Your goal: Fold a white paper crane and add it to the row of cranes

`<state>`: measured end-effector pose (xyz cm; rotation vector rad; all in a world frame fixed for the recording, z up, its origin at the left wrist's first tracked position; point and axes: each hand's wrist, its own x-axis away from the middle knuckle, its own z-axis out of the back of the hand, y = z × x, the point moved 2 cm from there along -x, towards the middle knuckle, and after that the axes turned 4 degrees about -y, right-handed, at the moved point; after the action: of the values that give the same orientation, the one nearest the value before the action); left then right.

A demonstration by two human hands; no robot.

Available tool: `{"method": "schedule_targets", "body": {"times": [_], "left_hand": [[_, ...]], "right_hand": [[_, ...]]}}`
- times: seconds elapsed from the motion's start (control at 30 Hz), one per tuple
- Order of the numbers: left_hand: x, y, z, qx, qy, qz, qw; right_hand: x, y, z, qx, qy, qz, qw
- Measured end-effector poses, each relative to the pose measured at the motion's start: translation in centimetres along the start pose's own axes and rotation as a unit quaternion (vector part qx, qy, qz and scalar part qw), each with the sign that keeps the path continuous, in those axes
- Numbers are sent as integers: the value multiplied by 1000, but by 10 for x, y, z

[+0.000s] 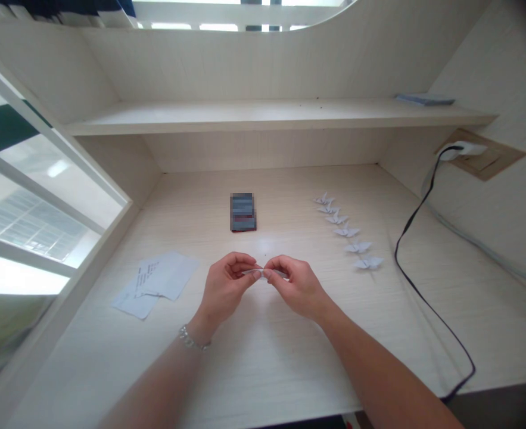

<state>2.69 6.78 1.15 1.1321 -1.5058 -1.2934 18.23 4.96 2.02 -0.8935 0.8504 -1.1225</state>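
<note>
The table [263, 369] is pale wood-grain laminate, matt and finely ribbed. The folded cranes [346, 231], loose sheets [167, 281] and narrow strip [256, 273] are all thin, matt white paper. The bracelet [193, 338] is shiny metal, the cable [398, 244] smooth black plastic, and the plug [461, 149] white plastic.

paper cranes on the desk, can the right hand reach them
Probably yes: the right hand is beside the paper cranes with nothing between, but it is pinching white paper with the left hand.

A silver chain bracelet [194, 338] circles the bare left wrist [204, 316], and the right forearm [370, 369] is bare too.
</note>
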Motion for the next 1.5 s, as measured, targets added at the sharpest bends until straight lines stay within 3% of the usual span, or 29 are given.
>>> {"method": "schedule_targets", "body": {"times": [0.27,0.53,0.9,1.3,1.5], "left_hand": [[-1,-1,0,15,-14,22,1000],[-2,-4,2,7,-8,33,999],[-2,-3,-1,15,-1,48,999],[1,1,0,-20,-10,6,1000],[0,1,1,-19,-7,3,1000]], "right_hand": [[-4,12,-4,-112,-18,-61,992],[-7,18,-7,-233,-41,-133,962],[-7,20,-6,-189,-42,-130,972],[-2,9,-2,-24,-8,-35,999],[0,6,-3,-4,-13,-20,1000]]}}
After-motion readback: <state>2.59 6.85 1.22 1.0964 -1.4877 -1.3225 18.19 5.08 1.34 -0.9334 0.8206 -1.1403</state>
